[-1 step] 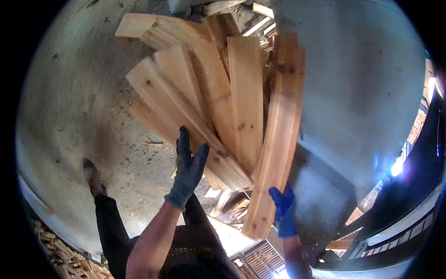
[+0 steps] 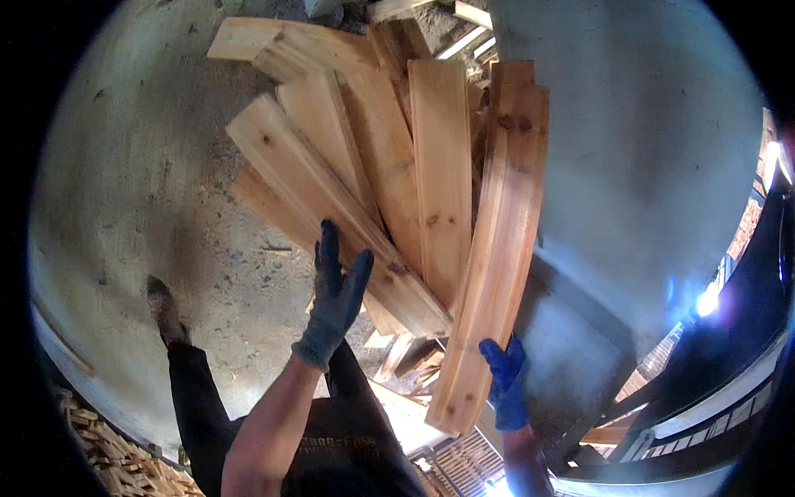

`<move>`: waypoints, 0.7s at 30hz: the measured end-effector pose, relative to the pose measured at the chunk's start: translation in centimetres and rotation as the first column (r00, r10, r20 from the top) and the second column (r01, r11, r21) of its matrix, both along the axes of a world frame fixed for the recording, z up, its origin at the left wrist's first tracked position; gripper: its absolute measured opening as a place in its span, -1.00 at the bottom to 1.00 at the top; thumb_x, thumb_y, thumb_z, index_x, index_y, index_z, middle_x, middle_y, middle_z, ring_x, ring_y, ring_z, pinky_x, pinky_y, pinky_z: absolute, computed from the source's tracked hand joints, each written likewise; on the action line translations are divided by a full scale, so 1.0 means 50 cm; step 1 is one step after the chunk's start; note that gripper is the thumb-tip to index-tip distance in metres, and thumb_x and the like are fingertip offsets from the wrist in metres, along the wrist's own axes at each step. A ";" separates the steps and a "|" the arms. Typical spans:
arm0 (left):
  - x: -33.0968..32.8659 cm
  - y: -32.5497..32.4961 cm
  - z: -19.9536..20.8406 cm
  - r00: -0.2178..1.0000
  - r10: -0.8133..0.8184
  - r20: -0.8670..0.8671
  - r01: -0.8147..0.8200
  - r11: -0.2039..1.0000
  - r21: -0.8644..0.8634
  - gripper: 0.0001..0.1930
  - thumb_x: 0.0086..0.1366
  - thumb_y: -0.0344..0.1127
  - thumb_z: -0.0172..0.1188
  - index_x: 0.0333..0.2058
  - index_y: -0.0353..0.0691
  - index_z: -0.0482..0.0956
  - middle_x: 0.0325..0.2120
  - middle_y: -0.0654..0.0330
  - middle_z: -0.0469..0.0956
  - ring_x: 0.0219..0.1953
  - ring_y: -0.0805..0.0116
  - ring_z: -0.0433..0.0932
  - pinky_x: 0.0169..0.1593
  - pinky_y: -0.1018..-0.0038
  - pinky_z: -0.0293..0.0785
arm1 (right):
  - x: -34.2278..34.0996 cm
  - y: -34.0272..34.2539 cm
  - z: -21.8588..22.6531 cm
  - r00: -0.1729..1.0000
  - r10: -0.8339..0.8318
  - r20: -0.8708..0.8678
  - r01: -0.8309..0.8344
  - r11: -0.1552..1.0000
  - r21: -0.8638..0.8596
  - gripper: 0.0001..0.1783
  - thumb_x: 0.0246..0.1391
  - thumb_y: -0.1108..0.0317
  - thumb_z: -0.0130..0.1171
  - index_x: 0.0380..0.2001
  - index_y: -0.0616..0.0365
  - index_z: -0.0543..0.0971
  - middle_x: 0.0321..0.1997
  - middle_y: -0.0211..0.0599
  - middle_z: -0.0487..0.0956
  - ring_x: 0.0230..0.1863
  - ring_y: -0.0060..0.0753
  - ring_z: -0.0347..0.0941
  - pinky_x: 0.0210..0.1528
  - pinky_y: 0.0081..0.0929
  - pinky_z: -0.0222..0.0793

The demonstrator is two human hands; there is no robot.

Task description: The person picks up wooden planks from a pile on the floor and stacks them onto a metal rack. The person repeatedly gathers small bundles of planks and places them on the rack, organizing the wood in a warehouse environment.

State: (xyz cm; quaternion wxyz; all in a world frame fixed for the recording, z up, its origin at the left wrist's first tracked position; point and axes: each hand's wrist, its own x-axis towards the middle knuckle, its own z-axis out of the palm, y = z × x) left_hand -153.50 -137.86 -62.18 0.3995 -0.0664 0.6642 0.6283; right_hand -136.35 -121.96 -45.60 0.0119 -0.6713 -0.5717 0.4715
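We work over a grey-brown floor (image 2: 124, 199), scuffed and dusty, that extends leftward from our left grip (image 2: 330, 294). A smooth blue-grey surface (image 2: 638, 141) lies beyond and to the right of our right grip (image 2: 507, 373); we cannot tell whether it is floor, sheet or wall. A bright light (image 2: 708, 300) shows far to the right of both grips. A heap of wood offcuts (image 2: 124, 460) lies well behind and left of the left grip.

Beyond both grips, a stack of boards (image 2: 443, 166) fans outward. Its near ends converge between the grips, presumably keeping them within reach; its support is hidden.

The outer right board (image 2: 501, 224) lies uppermost on its side, near end just left of the right grip. That grip is closed on its edge, thumb on the upper face; we judge that this steadies it. The left grip is spread wide, holding nothing, over the slanted board (image 2: 310, 184). Contact cannot be confirmed; extended fingers suggest guiding rather than grasping.
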 end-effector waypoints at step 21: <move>0.018 0.049 0.034 0.989 -0.110 -0.094 0.083 0.964 -0.252 0.24 -0.11 0.12 0.39 0.28 -0.23 -0.35 0.30 -0.11 -0.39 0.31 -0.19 -0.45 0.31 0.11 -0.37 | -0.042 -0.119 -0.099 0.284 0.920 0.270 -0.932 0.198 0.305 -0.47 -0.16 0.22 0.27 -0.02 -0.01 0.48 0.13 -0.15 0.39 0.16 0.03 0.28 0.06 -0.18 0.23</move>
